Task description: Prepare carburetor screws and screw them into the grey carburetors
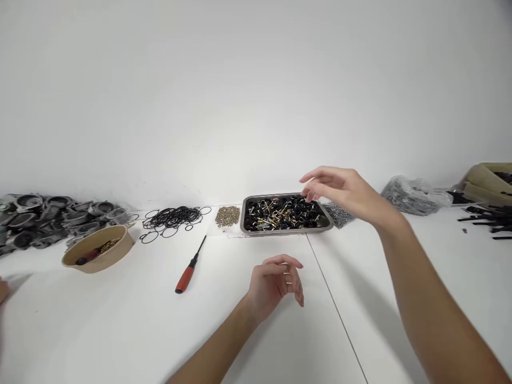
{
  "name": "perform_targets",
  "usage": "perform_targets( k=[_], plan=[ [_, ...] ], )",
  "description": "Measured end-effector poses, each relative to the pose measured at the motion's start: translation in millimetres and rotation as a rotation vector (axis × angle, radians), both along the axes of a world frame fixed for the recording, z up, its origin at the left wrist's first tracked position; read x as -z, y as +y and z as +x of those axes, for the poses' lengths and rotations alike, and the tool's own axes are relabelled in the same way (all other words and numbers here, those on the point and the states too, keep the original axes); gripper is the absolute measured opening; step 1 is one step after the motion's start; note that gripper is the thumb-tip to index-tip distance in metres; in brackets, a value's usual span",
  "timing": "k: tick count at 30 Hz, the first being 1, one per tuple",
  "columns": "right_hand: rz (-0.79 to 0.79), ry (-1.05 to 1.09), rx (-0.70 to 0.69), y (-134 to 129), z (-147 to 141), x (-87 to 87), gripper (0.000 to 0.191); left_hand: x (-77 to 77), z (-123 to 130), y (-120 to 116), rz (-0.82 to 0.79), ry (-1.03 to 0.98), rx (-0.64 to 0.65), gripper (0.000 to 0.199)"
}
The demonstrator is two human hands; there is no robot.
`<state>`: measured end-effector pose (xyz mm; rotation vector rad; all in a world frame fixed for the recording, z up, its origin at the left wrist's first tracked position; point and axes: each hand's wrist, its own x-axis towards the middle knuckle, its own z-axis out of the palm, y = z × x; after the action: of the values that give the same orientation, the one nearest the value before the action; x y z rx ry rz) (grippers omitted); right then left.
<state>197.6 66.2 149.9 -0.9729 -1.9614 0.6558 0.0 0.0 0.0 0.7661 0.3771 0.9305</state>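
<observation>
Over the right end of a metal tray hangs my right hand, its fingers apart and nothing between them. The tray holds many small black parts and brass-coloured pieces. My left hand is above the white table in front of the tray, fingers spread and curved, holding nothing. A screwdriver with a red handle and dark shaft lies to the left of my left hand. Small brass-coloured pieces form a pile just left of the tray.
Black rings, a tan bowl and grey castings lie at the left. Behind my right forearm are a plastic bag, black rods and tan containers. Another person's hand shows at the left edge.
</observation>
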Motion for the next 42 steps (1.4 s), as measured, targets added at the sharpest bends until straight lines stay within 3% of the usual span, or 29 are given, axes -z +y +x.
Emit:
perform_targets(
  k=[3,8,12,16,22,27,33,35,39,42],
  plan=[
    [0.055,0.018,0.161,36,-4,22.6,0.021,1.9,1,2,-0.024,0.022,-0.042,0.024],
    [0.060,-0.316,0.306,92,-20,94.6,0.019,-1.8,3,1,-0.036,0.015,-0.065,0.023],
    [0.061,-0.434,0.341,110,-28,138.2,0.021,-3.4,4,1,-0.041,0.019,-0.068,0.023],
    [0.099,-0.516,0.332,114,-28,157.2,0.020,-4.0,3,2,-0.043,0.031,-0.072,0.022],
    [0.126,-0.511,0.334,114,-27,159.0,0.018,-5.2,2,1,-0.040,0.034,-0.081,0.022],
    [0.130,-0.368,0.356,115,-26,156.6,0.017,-4.1,-2,3,-0.026,0.031,-0.092,0.022],
    [0.102,-0.117,0.288,112,-25,128.6,0.022,-8.6,-14,13,-0.008,0.083,-0.187,0.021],
    [0.063,-0.051,0.195,102,-30,112.2,0.028,-12.8,-18,15,-0.007,0.126,-0.253,0.025],
    [-0.160,0.191,-0.154,72,-48,82.4,0.029,-20.5,-24,21,-0.017,0.180,-0.385,0.045],
    [-0.250,0.204,-0.259,55,-62,71.9,0.025,-21.6,-31,27,-0.007,0.185,-0.441,0.050]
  ],
)
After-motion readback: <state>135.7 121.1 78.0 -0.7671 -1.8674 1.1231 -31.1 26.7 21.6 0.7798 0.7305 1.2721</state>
